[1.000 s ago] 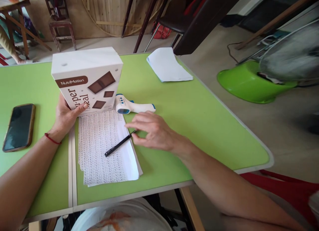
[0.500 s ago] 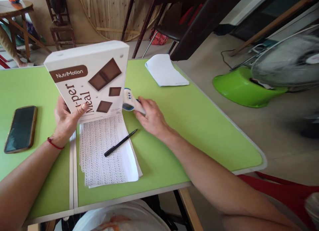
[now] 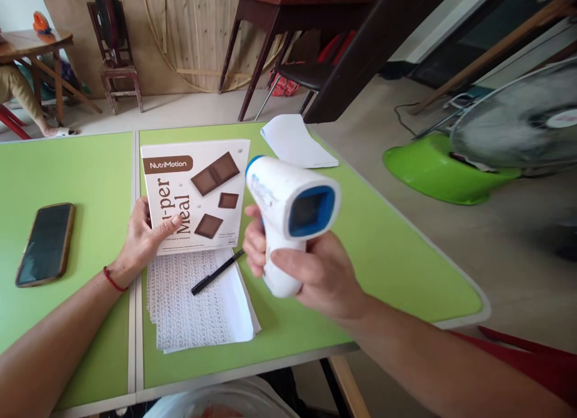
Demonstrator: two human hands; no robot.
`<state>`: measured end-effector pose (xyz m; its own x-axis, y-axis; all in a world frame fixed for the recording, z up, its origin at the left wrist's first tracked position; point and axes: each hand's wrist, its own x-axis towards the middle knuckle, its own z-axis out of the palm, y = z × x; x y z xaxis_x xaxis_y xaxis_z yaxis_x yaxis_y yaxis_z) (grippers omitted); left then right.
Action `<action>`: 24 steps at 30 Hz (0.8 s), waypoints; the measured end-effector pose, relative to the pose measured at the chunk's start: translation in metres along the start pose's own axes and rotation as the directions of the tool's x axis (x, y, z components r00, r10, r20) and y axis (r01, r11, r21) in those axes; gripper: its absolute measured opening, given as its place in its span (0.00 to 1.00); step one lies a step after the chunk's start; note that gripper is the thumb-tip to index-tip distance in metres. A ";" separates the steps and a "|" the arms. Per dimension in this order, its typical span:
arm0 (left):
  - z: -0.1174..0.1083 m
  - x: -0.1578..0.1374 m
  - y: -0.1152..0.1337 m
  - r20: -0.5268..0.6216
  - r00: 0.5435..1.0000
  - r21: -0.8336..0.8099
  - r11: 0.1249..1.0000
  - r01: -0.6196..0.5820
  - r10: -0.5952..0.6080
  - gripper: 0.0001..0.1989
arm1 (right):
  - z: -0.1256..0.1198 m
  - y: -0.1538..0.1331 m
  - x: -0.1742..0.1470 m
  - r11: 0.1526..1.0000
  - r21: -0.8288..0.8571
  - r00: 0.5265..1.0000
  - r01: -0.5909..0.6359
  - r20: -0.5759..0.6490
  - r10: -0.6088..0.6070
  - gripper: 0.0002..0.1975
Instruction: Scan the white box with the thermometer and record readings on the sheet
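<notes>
My left hand [image 3: 151, 234] grips a white box [image 3: 210, 183] at its lower left edge, thumb on the front. The box has brown chocolate pictures and the word "NutriMotion". My right hand [image 3: 311, 264] is wrapped round the handle of a white and blue infrared thermometer [image 3: 279, 189], held up just right of the box. Its dark screen faces me. Below the box, a stack of handwritten sheets [image 3: 189, 313] lies on the green table [image 3: 383, 273], with a black pen [image 3: 211, 279] across it. The box hides the stack's upper part.
A smartphone [image 3: 45, 243] lies at the left of the table, and blank-looking papers [image 3: 295, 141] lie at the far edge. A large fan [image 3: 532, 111] and a green plastic stool [image 3: 442, 171] are on the right. Behind stand a dark wooden table [image 3: 274, 15] and a chair [image 3: 119, 69].
My right hand has lifted the thermometer from beside the box, nearer to me, its screen now turned my way. The box has come down and faces me more squarely.
</notes>
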<state>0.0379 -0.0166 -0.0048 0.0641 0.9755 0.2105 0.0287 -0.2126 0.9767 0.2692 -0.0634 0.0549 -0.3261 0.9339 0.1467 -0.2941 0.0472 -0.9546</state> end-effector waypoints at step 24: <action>-0.002 0.003 0.007 0.095 0.995 0.062 0.997 -0.045 0.039 0.20 | 0.028 0.046 0.012 0.987 0.131 0.994 -0.088 -0.058 0.096 0.16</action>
<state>0.0367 -0.0154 0.0025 0.1596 0.9566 0.2439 0.0877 -0.2599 0.9617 0.2263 -0.0601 0.0197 -0.2999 0.9532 0.0389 -0.3798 -0.0819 -0.9214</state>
